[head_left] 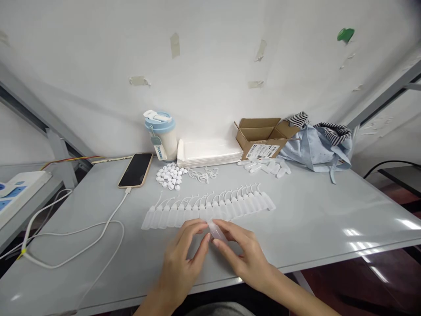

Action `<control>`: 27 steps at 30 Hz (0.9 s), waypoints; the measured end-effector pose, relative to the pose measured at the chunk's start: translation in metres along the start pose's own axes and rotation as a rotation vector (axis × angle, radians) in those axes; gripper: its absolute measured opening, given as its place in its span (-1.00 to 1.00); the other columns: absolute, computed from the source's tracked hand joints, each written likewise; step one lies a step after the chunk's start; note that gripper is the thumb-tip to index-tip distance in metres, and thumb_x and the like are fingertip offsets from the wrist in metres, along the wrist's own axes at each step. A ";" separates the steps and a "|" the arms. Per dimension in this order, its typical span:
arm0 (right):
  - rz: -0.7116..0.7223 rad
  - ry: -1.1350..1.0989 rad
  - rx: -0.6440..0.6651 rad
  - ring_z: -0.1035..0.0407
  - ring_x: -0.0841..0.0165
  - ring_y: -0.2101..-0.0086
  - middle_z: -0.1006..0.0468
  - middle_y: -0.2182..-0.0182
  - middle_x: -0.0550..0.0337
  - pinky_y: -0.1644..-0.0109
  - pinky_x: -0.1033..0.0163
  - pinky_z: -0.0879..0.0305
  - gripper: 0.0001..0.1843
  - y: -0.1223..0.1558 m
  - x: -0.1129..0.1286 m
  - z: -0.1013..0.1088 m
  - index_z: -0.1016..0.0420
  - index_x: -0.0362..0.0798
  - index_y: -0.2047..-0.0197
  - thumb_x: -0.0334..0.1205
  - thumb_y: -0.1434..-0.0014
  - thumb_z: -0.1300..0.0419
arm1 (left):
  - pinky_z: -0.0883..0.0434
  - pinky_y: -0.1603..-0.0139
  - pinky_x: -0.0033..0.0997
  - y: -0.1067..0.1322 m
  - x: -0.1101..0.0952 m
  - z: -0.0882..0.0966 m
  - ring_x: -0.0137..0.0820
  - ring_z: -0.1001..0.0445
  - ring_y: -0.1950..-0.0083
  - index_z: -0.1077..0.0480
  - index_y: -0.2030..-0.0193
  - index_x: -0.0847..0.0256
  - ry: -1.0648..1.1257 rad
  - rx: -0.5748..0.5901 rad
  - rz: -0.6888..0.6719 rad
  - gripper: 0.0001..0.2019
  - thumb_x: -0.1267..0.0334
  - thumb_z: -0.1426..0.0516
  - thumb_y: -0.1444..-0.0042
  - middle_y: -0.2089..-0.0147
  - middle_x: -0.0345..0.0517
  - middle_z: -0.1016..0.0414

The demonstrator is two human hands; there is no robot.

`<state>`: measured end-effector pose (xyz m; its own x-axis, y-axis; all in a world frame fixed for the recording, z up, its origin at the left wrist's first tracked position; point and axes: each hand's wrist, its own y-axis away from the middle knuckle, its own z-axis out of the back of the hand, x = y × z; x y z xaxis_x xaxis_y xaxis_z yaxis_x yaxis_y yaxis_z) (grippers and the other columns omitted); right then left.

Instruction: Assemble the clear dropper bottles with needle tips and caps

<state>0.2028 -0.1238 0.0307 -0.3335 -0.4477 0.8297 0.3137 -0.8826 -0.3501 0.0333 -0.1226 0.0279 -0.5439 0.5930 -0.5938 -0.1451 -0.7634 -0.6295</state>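
Observation:
My right hand grips a small translucent plastic bottle between thumb and fingers, tilted above the grey table. At the bottle's upper end, the thumb and index finger of my left hand close in on its neck; whatever small piece lies between those fingertips is hidden. Just beyond my hands, several similar flat bottles lie side by side in a row, each with a thin white strap at its top. Behind that row sit a pile of small white caps and a tangle of loose white straps.
More loose bottles lie before an open cardboard box. A light blue cloth bag, stacked white trays and a lidded cup stand along the wall. A phone trails its white cable across the left side.

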 end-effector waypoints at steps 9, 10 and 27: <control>-0.002 0.002 -0.012 -0.45 0.37 0.30 -0.57 0.16 0.08 0.22 0.25 -0.45 -0.61 0.003 0.001 -0.008 -0.34 -0.04 -0.10 -0.37 -0.20 -0.14 | -0.44 -0.09 -0.27 0.012 -0.004 0.008 -0.28 -0.34 -0.12 -0.22 -0.13 0.33 -0.100 0.056 -0.071 -0.61 0.57 -0.05 -0.15 -0.05 0.14 -0.34; 0.004 0.000 0.011 -0.45 0.36 0.28 -0.57 0.16 0.07 0.20 0.24 -0.44 -0.61 0.002 0.002 -0.007 -0.34 -0.04 -0.11 -0.38 -0.20 -0.12 | -0.42 -0.12 -0.25 0.012 -0.004 0.010 -0.27 -0.32 -0.15 -0.20 -0.16 0.33 -0.096 0.084 -0.071 -0.59 0.57 -0.04 -0.16 -0.09 0.15 -0.33; -0.280 -0.157 -0.011 -0.49 0.33 0.30 -0.54 0.16 0.04 0.25 0.24 -0.48 -0.66 0.014 0.005 -0.016 -0.35 -0.04 -0.07 -0.21 -0.23 -0.11 | -0.50 0.05 -0.46 0.021 -0.005 0.004 -0.39 -0.48 0.08 -0.34 0.02 0.33 -0.097 0.026 -0.087 -0.73 0.58 -0.06 -0.15 0.12 0.02 -0.46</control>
<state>0.1915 -0.1411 0.0230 -0.2644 -0.1599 0.9511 0.2186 -0.9704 -0.1024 0.0290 -0.1427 0.0196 -0.6051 0.6308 -0.4857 -0.2157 -0.7172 -0.6627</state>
